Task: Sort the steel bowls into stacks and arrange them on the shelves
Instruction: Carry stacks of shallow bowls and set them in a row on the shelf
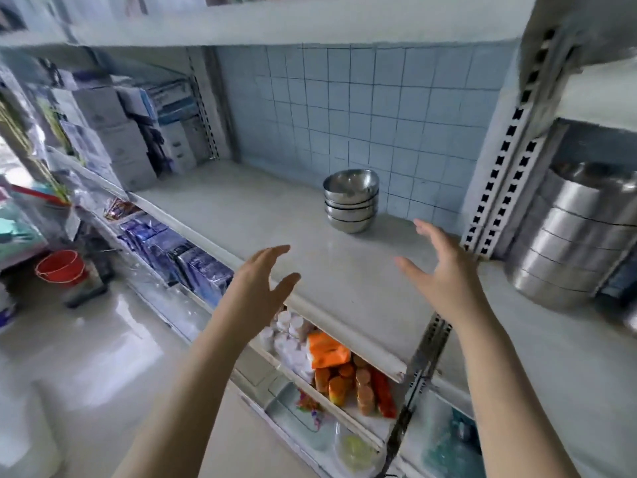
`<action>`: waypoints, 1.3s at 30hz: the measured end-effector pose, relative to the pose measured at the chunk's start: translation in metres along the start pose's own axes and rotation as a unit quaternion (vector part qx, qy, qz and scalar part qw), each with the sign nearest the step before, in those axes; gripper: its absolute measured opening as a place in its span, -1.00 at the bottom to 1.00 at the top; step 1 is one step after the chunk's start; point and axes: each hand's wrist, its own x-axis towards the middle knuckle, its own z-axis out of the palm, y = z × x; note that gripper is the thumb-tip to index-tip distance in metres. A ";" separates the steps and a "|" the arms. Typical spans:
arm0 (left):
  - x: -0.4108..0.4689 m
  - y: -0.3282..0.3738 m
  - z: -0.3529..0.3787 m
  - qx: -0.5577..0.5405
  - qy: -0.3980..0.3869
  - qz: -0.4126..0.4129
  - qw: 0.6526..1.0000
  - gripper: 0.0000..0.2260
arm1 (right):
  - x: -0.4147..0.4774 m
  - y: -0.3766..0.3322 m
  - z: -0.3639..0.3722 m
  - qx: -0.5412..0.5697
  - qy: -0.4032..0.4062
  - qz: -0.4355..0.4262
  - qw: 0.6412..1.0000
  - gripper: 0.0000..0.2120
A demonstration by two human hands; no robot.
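Hands hovering empty over white metal shelf [241, 215]: left hand [256, 288] and right hand [436, 270] both spread, palms facing each other, touching nothing. Stack of round shiny steel bowls [351, 201] sitting upright near blue tiled wall [362, 108], well beyond fingertips. Larger steel containers [572, 232] stacked on neighbouring shelf, right.

A stack of four shiny steel bowls [351, 201] stands upright, nested — rims up — toward the back of the pale shelf [241, 215], close to the blue-tiled wall.
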 end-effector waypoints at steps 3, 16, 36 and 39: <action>0.048 -0.033 0.012 -0.020 -0.016 0.004 1.000 -0.54 | 0.049 0.004 0.039 0.046 0.005 0.042 0.998 -0.37; 0.249 -0.068 0.114 -0.301 -0.231 0.007 0.925 -0.10 | 0.164 0.042 0.121 0.160 -0.007 0.224 0.961 -0.01; 0.310 -0.112 0.098 -0.316 -0.406 0.199 0.834 -0.37 | 0.130 0.005 0.175 0.063 0.205 0.257 0.942 -0.56; 0.312 -0.114 0.097 -0.322 -0.408 0.204 0.830 -0.33 | 0.131 0.003 0.173 0.054 0.194 0.266 0.943 -0.58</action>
